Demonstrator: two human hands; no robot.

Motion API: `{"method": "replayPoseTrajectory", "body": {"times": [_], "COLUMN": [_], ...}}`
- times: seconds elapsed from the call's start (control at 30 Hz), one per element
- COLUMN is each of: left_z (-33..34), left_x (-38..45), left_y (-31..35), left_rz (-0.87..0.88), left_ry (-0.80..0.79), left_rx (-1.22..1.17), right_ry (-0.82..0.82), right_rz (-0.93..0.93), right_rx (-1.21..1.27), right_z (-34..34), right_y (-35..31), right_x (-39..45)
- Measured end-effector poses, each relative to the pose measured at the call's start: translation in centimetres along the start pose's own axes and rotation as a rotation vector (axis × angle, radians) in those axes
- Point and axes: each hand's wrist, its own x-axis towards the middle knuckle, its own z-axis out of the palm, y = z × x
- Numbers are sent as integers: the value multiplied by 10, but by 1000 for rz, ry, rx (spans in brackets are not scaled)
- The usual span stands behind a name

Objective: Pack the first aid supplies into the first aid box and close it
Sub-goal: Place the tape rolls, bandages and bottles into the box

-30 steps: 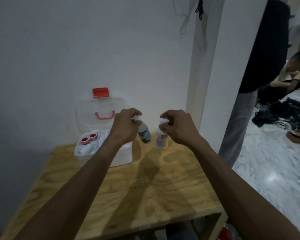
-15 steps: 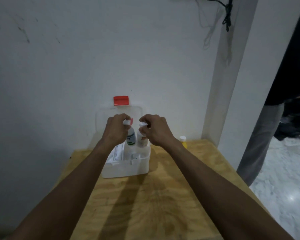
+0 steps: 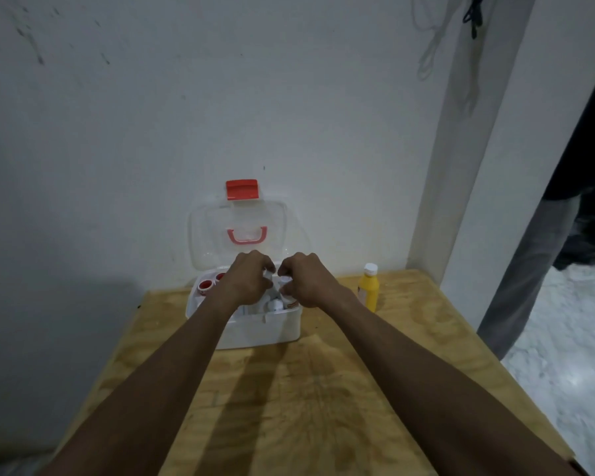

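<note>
Two hands lowered bottles into the open first aid box [image 3: 255, 333].
Left hand [image 3: 249, 281] and right hand [image 3: 304, 281] each pinched a white-capped bottle inside it; red-capped jars [image 3: 206, 286] sat at its left, a yellow bottle [image 3: 369, 288] right of it on the plywood table [image 3: 323, 389].

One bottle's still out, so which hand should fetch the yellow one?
Probably the right hand: the yellow bottle stands on its side of the box, while the left hand would have to cross over.
</note>
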Motion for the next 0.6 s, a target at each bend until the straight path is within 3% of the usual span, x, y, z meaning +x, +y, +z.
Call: {"method": "replayPoseTrajectory", "body": {"times": [0.6], "left_z": [-8], "left_x": [-19], "left_y": [1], "left_rz": [-9], "left_ry": [20], "left_rx": [-56], "right_ry": [40], "right_rz": [15], "right_rx": [-39], "right_z": [-7], "right_y": [0], "right_x": [-4]}}
